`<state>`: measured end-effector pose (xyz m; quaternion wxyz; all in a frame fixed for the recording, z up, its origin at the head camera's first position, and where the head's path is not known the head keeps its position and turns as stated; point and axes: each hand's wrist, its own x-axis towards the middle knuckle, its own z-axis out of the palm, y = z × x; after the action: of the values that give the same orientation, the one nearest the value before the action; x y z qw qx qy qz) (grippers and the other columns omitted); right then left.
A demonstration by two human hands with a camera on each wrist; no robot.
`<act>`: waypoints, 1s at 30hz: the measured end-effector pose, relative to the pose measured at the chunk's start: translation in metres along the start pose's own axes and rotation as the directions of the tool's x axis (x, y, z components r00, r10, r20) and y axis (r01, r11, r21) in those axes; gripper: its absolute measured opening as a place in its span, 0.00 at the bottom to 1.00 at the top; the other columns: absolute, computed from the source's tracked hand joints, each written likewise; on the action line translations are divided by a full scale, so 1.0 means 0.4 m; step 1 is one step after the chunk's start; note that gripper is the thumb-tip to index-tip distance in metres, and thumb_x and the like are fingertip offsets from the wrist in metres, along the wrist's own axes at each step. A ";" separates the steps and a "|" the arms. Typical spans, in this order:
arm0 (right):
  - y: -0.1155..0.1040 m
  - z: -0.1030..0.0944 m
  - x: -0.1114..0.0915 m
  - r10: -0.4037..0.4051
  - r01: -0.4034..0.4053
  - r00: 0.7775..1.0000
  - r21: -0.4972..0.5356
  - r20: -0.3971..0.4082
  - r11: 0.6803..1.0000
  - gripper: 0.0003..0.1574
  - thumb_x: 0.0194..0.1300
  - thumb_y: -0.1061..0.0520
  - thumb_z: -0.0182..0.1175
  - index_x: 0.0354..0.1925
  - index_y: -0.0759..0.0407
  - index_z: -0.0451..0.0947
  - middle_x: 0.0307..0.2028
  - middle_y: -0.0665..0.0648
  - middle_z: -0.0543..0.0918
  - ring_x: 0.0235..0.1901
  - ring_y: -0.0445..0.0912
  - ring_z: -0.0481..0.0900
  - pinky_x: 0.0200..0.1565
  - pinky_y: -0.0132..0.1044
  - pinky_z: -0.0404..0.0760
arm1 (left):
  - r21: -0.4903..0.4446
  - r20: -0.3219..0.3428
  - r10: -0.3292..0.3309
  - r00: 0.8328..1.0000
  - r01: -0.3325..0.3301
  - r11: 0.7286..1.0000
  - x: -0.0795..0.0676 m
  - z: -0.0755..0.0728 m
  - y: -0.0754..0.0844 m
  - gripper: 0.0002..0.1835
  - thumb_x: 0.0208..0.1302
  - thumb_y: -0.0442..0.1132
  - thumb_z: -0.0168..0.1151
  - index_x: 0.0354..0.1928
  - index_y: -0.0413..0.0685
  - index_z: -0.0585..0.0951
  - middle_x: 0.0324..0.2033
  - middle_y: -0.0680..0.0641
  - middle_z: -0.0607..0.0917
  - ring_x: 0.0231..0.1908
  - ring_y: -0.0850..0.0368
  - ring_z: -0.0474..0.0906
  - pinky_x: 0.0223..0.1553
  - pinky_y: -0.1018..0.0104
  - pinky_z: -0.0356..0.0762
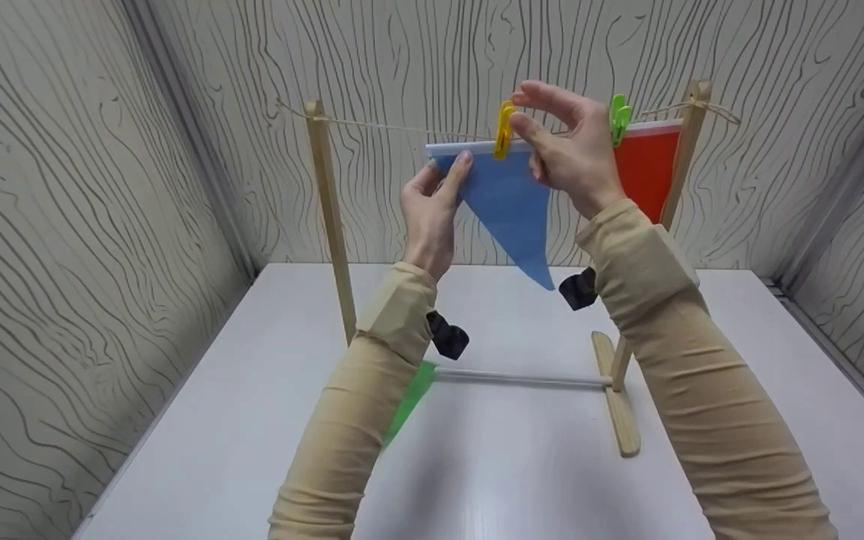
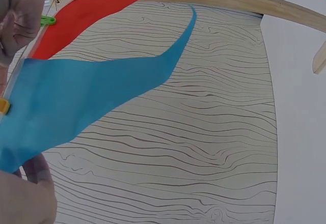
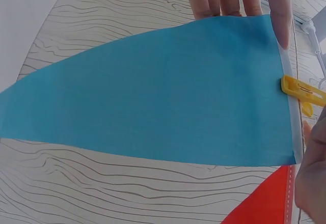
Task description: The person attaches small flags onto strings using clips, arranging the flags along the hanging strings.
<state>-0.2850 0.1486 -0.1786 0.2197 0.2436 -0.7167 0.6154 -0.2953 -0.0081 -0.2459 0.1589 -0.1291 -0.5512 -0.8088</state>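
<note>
A blue triangular pennant (image 1: 511, 202) with a white top hem hangs at the string (image 1: 387, 125). My left hand (image 1: 432, 214) pinches its upper left corner, thumb in front and fingers behind. A yellow clothespin (image 1: 504, 131) sits upright over the hem, clipped near the middle of the top edge. Beside that clothespin is my right hand (image 1: 571, 150), thumb and forefinger spread apart with their tips close to its upper end. Further right, a green clothespin (image 1: 619, 120) is on the string next to a red pennant (image 1: 649, 169), partly hidden by my right hand.
Two wooden posts, left (image 1: 331, 225) and right (image 1: 685, 154), carry the string. A pale rod (image 1: 522, 377) runs low to a wooden foot (image 1: 616, 397). A green pennant (image 1: 411, 401) lies on the white table (image 1: 522, 465), partly behind my left sleeve. Patterned walls enclose the table.
</note>
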 end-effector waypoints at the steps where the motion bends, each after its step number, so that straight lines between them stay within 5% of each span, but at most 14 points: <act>1: 0.001 0.000 0.000 0.001 -0.001 1.000 0.009 -0.001 1.000 0.29 0.70 0.61 0.62 0.67 0.62 0.73 0.63 0.63 0.79 0.12 0.36 0.70 0.17 0.23 0.70 | -0.002 0.002 0.005 1.000 -0.005 1.000 0.000 -0.002 -0.001 0.23 0.72 0.41 0.62 0.64 0.38 0.76 0.61 0.40 0.80 0.64 0.49 0.78 0.71 0.60 0.72; 9: 0.009 -0.009 -0.011 -0.026 0.026 1.000 0.004 -0.005 1.000 0.29 0.70 0.60 0.61 0.67 0.63 0.72 0.64 0.62 0.79 0.12 0.35 0.72 0.17 0.23 0.70 | 0.031 0.032 0.036 0.999 -0.037 0.999 -0.004 -0.019 -0.011 0.25 0.70 0.39 0.63 0.66 0.40 0.75 0.61 0.40 0.80 0.64 0.51 0.76 0.72 0.61 0.69; 21: 0.026 -0.024 -0.048 -0.064 0.068 0.997 0.095 -0.041 0.993 0.28 0.70 0.60 0.62 0.66 0.62 0.74 0.58 0.52 0.83 0.14 0.39 0.76 0.15 0.24 0.69 | 0.100 -0.013 0.033 0.999 -0.031 0.994 -0.046 -0.047 -0.050 0.34 0.67 0.37 0.65 0.73 0.40 0.66 0.70 0.40 0.72 0.72 0.48 0.66 0.74 0.67 0.65; 30: 0.052 -0.038 -0.097 -0.111 0.121 0.991 0.168 -0.071 0.978 0.26 0.69 0.64 0.62 0.64 0.64 0.75 0.58 0.56 0.84 0.18 0.43 0.80 0.16 0.25 0.72 | 0.212 -0.064 0.031 0.997 -0.016 0.977 -0.082 -0.096 -0.074 0.34 0.65 0.37 0.67 0.71 0.39 0.68 0.68 0.40 0.74 0.72 0.48 0.66 0.76 0.61 0.60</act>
<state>-0.2671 0.1693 -0.2163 0.2552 0.2842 -0.6384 0.6683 -0.2785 -0.0300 -0.2976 0.1996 -0.0910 -0.6267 -0.7478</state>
